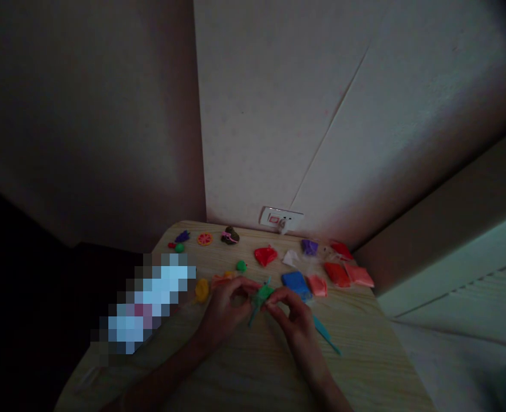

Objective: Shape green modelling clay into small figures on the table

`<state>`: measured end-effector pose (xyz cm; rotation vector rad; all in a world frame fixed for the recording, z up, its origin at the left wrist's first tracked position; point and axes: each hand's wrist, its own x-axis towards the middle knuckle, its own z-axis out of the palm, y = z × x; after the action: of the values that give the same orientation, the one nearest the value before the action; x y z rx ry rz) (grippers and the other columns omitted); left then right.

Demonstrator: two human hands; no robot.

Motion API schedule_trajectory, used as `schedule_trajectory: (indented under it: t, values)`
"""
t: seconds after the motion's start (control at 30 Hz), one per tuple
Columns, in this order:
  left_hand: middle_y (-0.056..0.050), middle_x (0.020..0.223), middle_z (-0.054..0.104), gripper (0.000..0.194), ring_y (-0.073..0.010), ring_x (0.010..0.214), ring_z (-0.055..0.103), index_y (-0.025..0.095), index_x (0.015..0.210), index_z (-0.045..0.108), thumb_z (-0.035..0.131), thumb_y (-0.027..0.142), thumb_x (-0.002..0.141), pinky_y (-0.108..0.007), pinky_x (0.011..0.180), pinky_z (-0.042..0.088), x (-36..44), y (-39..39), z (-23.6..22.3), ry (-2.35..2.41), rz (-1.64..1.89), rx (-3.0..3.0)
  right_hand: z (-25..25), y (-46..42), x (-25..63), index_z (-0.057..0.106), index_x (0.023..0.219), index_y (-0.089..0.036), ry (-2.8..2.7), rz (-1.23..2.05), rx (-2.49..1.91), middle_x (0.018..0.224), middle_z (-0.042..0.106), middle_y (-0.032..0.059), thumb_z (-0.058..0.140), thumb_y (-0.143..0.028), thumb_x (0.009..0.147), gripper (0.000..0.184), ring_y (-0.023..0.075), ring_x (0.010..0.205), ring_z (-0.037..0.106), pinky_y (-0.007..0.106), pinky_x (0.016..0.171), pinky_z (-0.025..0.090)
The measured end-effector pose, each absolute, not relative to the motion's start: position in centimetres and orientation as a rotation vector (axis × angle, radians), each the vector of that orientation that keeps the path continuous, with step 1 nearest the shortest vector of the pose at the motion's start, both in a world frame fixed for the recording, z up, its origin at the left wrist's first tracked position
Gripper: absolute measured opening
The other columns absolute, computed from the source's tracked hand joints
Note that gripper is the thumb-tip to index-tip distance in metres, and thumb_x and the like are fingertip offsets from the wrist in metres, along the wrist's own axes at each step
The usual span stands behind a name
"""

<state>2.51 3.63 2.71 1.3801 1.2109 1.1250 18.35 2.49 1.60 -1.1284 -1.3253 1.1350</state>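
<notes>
My left hand [225, 306] and my right hand [291, 315] meet over the middle of a light wooden table [257, 372]. Both pinch a small green clay piece [262, 294] between their fingertips. A thin teal modelling tool [255, 312] slants down from that piece between the hands. A second teal tool [325, 336] lies on the table just right of my right hand. The room is dim, so fine detail of the clay is hard to make out.
Clay packets lie beyond the hands: blue [296, 281], orange [318, 285], red [265, 255], purple [309, 246], white [291, 257]. Small clay figures [229, 235] sit near the far edge. A wall socket [281, 218] is behind. A blurred-out object [150, 300] lies left.
</notes>
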Motion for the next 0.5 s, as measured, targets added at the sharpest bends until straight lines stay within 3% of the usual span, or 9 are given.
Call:
schedule_trajectory:
  t: [0.5]
  values:
    - [-0.005,0.078,0.073,0.012,-0.0200,0.078,0.066,0.015,0.075,0.072,0.072,0.022,0.065,-0.029,0.077,0.050,0.6,4.3,2.1,0.920,0.803,1.389,1.4,2.6,19.4,0.059,0.075,-0.018,-1.170,1.732,-0.865,0.069,0.054,-0.0022,0.074,-0.042,0.073,0.028,0.0130,0.067,0.047,0.024,0.065,0.035]
